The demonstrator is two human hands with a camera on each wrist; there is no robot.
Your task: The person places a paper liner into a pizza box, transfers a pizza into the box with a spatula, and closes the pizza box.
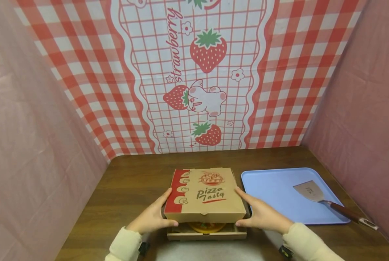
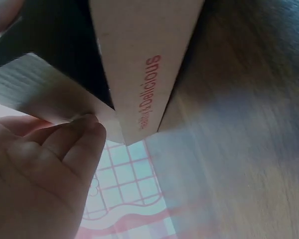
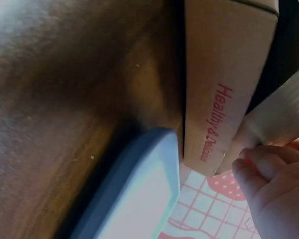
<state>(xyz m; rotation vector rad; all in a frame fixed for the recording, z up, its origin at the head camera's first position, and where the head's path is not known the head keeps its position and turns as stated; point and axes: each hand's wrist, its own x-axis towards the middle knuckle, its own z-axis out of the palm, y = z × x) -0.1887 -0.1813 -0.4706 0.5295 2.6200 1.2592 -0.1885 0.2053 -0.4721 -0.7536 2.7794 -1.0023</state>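
Observation:
A cardboard pizza box (image 1: 214, 203) sits at the front middle of the table, its lid partly raised at the front. Through the gap a yellow-rimmed pizza (image 1: 207, 227) shows; most of it is hidden under the lid. My left hand (image 1: 153, 216) grips the lid's left side, thumb at the front corner, and in the left wrist view its fingers (image 2: 79, 144) bend against the side flap. On the opposite side my right hand (image 1: 263, 214) holds the lid likewise, its fingers (image 3: 264, 164) against the right flap. The box's lower side walls (image 3: 224, 89) stand on the table.
To the right lies a light blue tray (image 1: 273, 188), close beside the box. A spatula (image 1: 312, 192) rests across it, its dark handle (image 1: 348, 212) reaching past the tray's right edge. Pink cloth hangs at both sides, and a strawberry-patterned cloth (image 1: 201, 90) hangs behind the brown table (image 1: 132, 181).

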